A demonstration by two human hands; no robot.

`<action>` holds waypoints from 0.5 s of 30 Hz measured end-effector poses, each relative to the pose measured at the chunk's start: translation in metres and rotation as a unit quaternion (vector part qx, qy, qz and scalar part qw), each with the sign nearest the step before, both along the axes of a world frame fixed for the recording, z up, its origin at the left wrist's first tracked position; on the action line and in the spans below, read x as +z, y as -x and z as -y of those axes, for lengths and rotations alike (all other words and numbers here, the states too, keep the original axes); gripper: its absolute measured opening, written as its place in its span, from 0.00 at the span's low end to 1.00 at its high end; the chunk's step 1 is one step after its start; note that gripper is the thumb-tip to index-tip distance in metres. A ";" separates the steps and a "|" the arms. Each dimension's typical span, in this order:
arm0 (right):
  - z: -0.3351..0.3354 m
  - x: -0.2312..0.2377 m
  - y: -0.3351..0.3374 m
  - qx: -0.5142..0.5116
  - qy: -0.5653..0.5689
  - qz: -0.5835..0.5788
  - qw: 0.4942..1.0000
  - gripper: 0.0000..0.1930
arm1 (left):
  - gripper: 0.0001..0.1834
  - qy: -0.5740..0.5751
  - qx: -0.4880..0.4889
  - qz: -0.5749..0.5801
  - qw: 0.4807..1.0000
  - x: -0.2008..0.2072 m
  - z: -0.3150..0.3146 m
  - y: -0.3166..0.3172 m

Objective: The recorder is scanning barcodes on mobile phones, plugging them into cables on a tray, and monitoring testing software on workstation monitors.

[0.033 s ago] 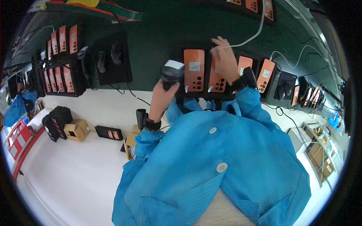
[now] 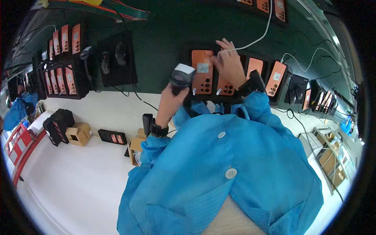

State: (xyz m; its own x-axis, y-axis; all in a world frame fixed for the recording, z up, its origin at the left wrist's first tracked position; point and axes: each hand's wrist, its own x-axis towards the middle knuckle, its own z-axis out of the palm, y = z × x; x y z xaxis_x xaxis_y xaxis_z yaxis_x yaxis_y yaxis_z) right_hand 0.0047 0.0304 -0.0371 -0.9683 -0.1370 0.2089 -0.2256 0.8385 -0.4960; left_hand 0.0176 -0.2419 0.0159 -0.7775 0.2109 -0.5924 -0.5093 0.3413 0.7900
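Observation:
My left hand [image 2: 171,102] grips a handheld barcode scanner [image 2: 182,75], black with a white top, just left of an orange phone [image 2: 202,72]. That phone lies with its camera side up and a white label on its back. My right hand [image 2: 230,65] is over a second orange phone [image 2: 225,87], hiding most of it. Its fingers are apart, and the thumb reaches the first phone's right edge; contact is unclear. A white cable [image 2: 256,40] runs to these fingers, its end hidden there. Two more orange phones, a third [image 2: 255,65] and a fourth [image 2: 275,78], lie to the right.
Dark trays [image 2: 80,87] with several orange phones stand at the left. Beside them lies a black mouse [image 2: 120,54] on a dark pad. Cables cross the dark green tabletop [image 2: 168,35]. Cardboard boxes [image 2: 79,134] and black cases stand on the floor; a person in blue is far left.
My right hand has shifted slightly left, its thumb now stretched toward the first phone. The scanner in my left hand has moved a little right.

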 end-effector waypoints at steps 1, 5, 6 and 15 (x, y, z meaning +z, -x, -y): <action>0.010 0.000 -0.003 0.000 -0.008 0.028 1.000 0.19 | 0.17 -0.013 -0.030 0.039 0.999 0.003 0.000 -0.004; 0.027 0.000 -0.002 -0.015 -0.007 0.069 0.997 0.22 | 0.22 -0.003 -0.088 0.112 0.990 0.006 -0.002 -0.014; 0.026 0.000 -0.001 0.000 -0.011 0.074 0.997 0.22 | 0.22 -0.002 -0.086 0.113 0.990 0.006 -0.002 -0.014; 0.022 -0.006 0.003 0.011 -0.033 0.065 0.997 0.24 | 0.18 -0.007 -0.106 0.117 0.987 0.007 -0.016 -0.005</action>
State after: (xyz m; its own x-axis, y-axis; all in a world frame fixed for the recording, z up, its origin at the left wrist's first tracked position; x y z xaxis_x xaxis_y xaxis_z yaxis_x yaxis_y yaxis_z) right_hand 0.0022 0.0083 -0.0428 -0.9833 -0.1676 0.0706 -0.1811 0.8661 -0.4660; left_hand 0.0221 -0.2258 0.0229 -0.5576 0.3649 -0.7456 -0.5959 0.4493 0.6656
